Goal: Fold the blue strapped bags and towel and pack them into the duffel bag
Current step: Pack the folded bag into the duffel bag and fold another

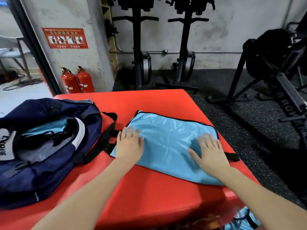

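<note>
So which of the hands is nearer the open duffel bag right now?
Left. The left hand rests flat on the near-left corner of the light blue bag, just right of the duffel bag. The right hand presses the bag's far side.

**A Red Mat and Gym Machines**

A big red mat (149, 103) fills the middle of the room. Behind it, two red fire extinguishers (77, 80) stand side by side on the floor, against a grey pillar (69, 14). A red sign (65, 38) with small pictures is stuck on the pillar above them. Two tall black rowing machines (164, 47) stand upright against the back wall (232, 22). Another black machine (275, 67) with a big round wheel sits on the right. The floor (240, 122) under them is dark with little speckles. On the far left, black cables (21, 83) lie on a pale floor near a metal frame (23, 55).
</note>
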Demonstrator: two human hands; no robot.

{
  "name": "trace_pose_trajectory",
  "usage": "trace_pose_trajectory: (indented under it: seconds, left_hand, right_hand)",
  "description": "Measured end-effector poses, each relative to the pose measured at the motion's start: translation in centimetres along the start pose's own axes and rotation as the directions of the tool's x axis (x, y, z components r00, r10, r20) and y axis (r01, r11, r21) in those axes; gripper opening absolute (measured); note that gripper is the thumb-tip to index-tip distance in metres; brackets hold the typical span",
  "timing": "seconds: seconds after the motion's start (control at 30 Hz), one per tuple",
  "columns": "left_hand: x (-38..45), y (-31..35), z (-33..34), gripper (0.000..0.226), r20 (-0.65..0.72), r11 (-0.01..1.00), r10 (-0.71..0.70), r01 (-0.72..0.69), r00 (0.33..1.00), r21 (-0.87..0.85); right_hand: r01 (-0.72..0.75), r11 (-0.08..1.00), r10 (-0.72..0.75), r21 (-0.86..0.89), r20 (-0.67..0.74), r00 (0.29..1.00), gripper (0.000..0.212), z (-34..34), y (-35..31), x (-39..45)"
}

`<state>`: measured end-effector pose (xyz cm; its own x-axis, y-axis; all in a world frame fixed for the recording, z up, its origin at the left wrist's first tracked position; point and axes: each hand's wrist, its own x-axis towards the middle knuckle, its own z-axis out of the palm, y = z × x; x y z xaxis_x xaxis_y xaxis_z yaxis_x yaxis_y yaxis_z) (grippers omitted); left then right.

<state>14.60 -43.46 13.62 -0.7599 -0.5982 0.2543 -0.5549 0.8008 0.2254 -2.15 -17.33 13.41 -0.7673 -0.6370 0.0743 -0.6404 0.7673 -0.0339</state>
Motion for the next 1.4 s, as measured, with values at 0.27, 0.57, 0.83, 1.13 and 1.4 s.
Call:
trace_pose_trajectory:
  seconds: [0.27, 0.57, 0.83, 1.13, 1.4]
  left_hand:
    - [-2.3, 2.9, 0.0, 0.089, 0.387, 0.91, -0.404, 0.408, 0.829, 0.075]
    - [4.8, -0.8, 2.2, 0.083, 0.317, 0.993, 0.056, -0.087, 0.947, 0.084]
    - [3.8, 2.6, 2.4, 0.073, 0.224, 0.987, -0.136, 0.152, 0.965, -0.053]
    - [3.8, 4.3, 4.1, 0.1, 0.323, 0.982, -0.167, 0.127, 0.932, 0.143]
    - [7.8, 2.3, 3.5, 0.087, 0.378, 0.975, 0.087, -0.157, 0.922, 0.159]
  right_hand:
    - [0.302, 0.945, -0.315, 0.127, 0.098, 0.944, 0.087, 1.3, -0.3, 0.5]
    - [-0.09, 0.991, 0.069, 0.097, 0.205, 0.976, 0.108, 1.2, -7.1, -6.4]
    - [0.22, 0.974, -0.225, 0.05, 0.111, 0.968, 0.088, -0.6, 0.0, -0.3]
    - [0.209, 0.971, -0.221, 0.115, 0.11, 0.969, 0.092, 1.5, 4.2, 0.1]
    - [-0.071, 0.989, 0.05, 0.127, 0.158, 0.986, 0.094, 1.4, -1.1, -4.1]
